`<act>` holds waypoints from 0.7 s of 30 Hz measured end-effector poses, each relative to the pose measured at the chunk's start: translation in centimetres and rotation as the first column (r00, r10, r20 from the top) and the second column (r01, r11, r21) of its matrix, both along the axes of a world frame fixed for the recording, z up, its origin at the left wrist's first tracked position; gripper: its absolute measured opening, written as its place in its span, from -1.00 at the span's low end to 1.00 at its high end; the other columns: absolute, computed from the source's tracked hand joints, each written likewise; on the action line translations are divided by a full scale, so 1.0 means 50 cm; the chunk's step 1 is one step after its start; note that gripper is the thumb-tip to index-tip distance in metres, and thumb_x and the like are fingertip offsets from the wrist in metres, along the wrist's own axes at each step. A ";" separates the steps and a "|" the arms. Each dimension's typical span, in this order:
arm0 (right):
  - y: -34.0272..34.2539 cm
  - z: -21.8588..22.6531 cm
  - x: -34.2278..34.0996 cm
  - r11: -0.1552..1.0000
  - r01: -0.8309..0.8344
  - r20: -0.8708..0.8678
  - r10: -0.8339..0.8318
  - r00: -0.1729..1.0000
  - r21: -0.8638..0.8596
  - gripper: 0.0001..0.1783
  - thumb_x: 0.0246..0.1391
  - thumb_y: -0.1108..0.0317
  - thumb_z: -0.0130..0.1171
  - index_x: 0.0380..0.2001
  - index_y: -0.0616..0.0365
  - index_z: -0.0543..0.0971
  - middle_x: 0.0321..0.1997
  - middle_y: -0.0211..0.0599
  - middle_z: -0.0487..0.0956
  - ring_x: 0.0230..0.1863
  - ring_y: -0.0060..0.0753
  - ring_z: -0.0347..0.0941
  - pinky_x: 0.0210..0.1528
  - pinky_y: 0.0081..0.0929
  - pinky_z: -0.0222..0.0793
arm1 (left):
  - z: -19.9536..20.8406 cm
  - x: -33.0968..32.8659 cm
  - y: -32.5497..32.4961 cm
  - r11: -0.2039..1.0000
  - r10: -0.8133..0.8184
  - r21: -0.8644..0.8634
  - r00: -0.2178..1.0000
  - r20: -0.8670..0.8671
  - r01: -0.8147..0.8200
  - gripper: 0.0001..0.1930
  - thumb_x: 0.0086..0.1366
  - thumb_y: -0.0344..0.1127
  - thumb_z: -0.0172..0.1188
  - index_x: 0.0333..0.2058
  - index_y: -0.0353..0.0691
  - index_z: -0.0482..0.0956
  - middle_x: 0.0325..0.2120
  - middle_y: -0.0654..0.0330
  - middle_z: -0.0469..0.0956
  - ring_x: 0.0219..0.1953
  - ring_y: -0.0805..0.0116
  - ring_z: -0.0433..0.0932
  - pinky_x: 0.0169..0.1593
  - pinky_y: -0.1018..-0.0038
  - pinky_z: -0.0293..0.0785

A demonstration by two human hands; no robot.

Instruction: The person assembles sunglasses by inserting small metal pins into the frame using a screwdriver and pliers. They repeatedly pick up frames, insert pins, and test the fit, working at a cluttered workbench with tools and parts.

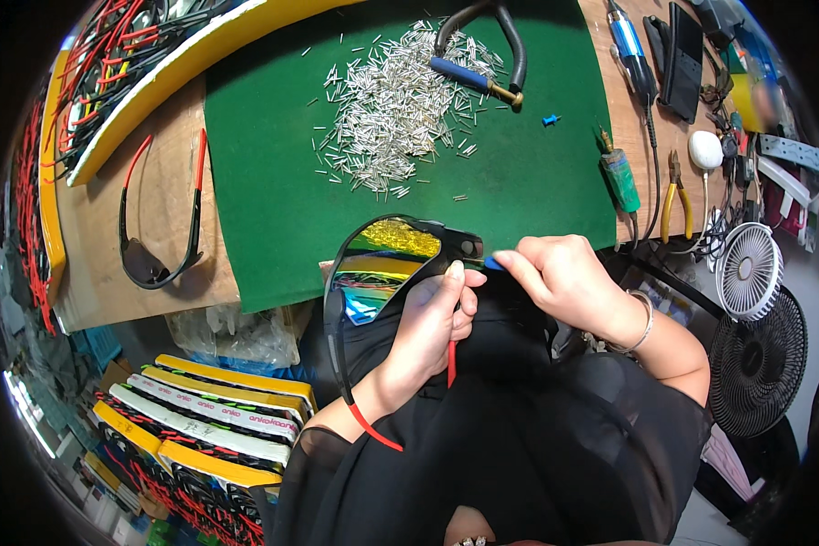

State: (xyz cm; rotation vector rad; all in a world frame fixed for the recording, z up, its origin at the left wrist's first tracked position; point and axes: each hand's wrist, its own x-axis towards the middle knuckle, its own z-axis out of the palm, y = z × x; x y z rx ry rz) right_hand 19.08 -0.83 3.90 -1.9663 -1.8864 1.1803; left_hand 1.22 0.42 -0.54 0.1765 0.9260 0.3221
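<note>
My left hand (pixel 437 318) grips a pair of sunglasses (pixel 380 278) with mirrored lenses, a black frame and red temple tips, held at the near edge of the table. Beside its right hinge, my right hand (pixel 569 282) is closed in a pinch on a small blue piece (pixel 492 263). The fingers cover most of that piece, so its kind does not show. A heap of small silver metal pins (pixel 396 109) lies on the green mat (pixel 537 182) beyond the hands. To its right lies a blue push pin (pixel 551 119).
Another pair of sunglasses (pixel 159 264) rests on the left. Yellow-edged trays (pixel 146 82) of frames stand at far left, others (pixel 218 409) below. On the right are yellow-handled pliers (pixel 675 205), a green-handled tool (pixel 621 177), an electric screwdriver (pixel 630 50) and a white fan (pixel 749 271).
</note>
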 end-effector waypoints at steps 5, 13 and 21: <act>-0.010 -0.010 0.003 0.955 -0.121 0.049 0.112 0.993 0.272 -0.67 0.01 0.18 0.06 -0.62 0.24 0.41 -0.65 -0.10 0.42 -0.59 -0.06 0.40 -0.56 -0.30 0.33 | -0.004 0.001 -0.003 1.000 -0.005 0.004 1.000 0.000 0.005 -0.68 0.32 -0.12 -0.14 -0.32 -0.32 0.37 -0.67 0.36 0.28 -0.73 0.69 0.08 -0.67 0.74 0.01; -0.014 -0.014 0.012 0.987 -0.128 0.017 0.127 0.992 0.093 -0.72 -0.04 0.24 0.11 -0.45 0.24 0.35 -0.52 -0.12 0.39 -0.55 -0.05 0.38 -0.52 -0.30 0.35 | -0.007 -0.003 -0.004 1.000 -0.001 -0.007 1.000 0.025 0.002 -0.67 0.31 -0.11 -0.13 -0.32 -0.31 0.38 -0.67 0.36 0.29 -0.74 0.69 0.08 -0.67 0.74 0.01; -0.008 -0.011 0.012 0.992 -0.118 0.040 0.115 0.993 0.053 -0.74 -0.07 0.28 0.13 -0.49 0.25 0.35 -0.53 -0.11 0.40 -0.54 -0.09 0.41 -0.52 -0.31 0.35 | -0.008 -0.003 -0.002 1.000 -0.002 -0.017 0.999 0.032 0.003 -0.68 0.31 -0.11 -0.13 -0.32 -0.31 0.38 -0.67 0.35 0.29 -0.74 0.69 0.07 -0.67 0.74 0.01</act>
